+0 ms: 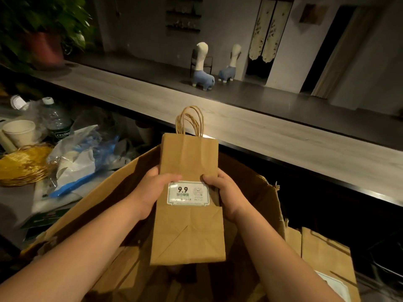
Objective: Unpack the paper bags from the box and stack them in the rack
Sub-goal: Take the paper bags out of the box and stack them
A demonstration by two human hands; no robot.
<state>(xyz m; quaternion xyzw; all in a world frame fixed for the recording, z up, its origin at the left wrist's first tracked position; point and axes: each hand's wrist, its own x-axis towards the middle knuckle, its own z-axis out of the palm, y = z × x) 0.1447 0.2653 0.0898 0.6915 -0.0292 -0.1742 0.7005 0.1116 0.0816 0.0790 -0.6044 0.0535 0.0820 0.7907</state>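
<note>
Over the open box (122, 188), the person holds a flat bundle of paper bags (188, 232) with both hands. The left hand (152, 192) grips the bundle's left edge, thumb lying across the front beside the label (188, 193); the right hand (224, 192) grips the right edge, thumb on the front near the label's top corner. The bundle is tilted away from the person, folded bottom nearest, twisted handles (190, 120) pointing up and away. The white label reads "9.9". More folded bags (322, 253) lie in the box below, at the lower right, one showing a corner of a like label.

To the left of the box, the table (13, 216) carries a heap of clear and blue plastic wrap (82, 162), a gold wire basket (24, 166), a paper cup (20, 131) and a water bottle (56, 120). Beyond the bundle runs a long pale wooden ledge (272, 136). Farther off, a potted plant (45, 33) stands at the upper left, and two blue-bodied toy animals (204, 77) stand on the dark floor before a curtained doorway (269, 31).
</note>
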